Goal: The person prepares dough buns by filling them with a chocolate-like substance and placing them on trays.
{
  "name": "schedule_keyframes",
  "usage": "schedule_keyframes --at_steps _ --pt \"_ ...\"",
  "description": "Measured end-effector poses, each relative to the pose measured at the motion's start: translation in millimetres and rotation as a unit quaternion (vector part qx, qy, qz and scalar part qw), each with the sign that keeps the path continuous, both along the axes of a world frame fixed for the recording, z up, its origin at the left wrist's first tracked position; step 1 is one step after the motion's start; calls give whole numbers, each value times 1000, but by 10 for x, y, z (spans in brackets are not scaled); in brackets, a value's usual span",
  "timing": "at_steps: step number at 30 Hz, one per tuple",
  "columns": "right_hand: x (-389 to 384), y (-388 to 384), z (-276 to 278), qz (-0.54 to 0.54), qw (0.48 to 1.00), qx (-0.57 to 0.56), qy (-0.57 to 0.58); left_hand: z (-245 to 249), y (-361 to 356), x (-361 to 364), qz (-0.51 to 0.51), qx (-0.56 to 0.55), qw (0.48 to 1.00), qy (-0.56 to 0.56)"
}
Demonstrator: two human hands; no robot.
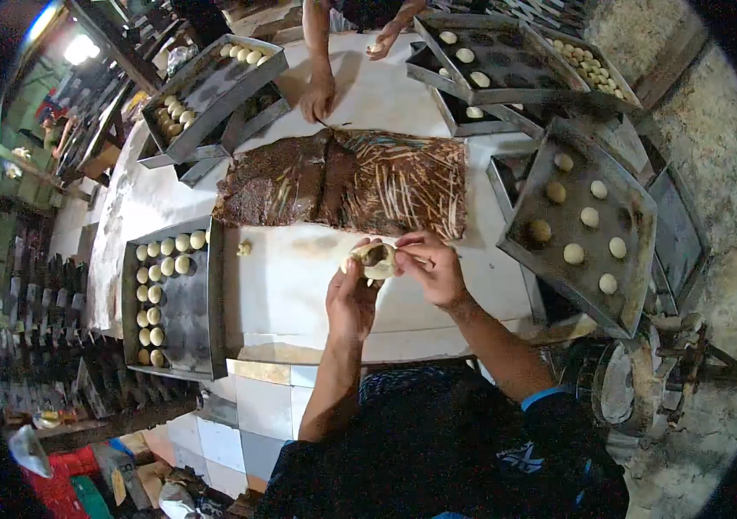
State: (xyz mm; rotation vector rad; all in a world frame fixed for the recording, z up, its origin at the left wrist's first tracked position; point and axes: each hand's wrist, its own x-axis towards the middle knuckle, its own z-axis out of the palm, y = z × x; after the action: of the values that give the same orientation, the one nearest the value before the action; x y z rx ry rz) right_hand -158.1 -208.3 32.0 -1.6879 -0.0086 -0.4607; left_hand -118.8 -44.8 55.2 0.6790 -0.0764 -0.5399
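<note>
My left hand [352, 303] cups a piece of pale dough [381, 271] with dark filling [374, 255] showing in its middle. At the dough's right edge, my right hand [439, 272] pinches the rim between thumb and fingers. Just beyond both hands lies a wide, dark brown slab of filling [299, 182], its right half covered with pale streaks. A small scrap of dough [244, 248] sits on the table to the left. Across the table, another person's hand [318, 97] touches a thin tool at the slab's far edge, and their other hand [381, 45] holds a dough piece.
On the left, a metal tray [215, 320] carries rows of dough balls. Stacked trays [204, 112] stand at the far left. More trays with dough balls are at the far right [507, 91] and near right [598, 251], overhanging the white table [282, 298].
</note>
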Motion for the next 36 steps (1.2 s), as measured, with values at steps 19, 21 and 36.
schedule_keyframes --at_steps 19,21,36 --pt "-1421 79 1478 0 963 -195 -184 662 -50 -1637 116 88 958 -245" --pt "-1442 135 1547 7 996 -77 -35 749 47 -1610 163 86 938 -295" --pt "-861 1739 1538 143 955 -232 -113 659 1482 -1274 231 229 933 -154"
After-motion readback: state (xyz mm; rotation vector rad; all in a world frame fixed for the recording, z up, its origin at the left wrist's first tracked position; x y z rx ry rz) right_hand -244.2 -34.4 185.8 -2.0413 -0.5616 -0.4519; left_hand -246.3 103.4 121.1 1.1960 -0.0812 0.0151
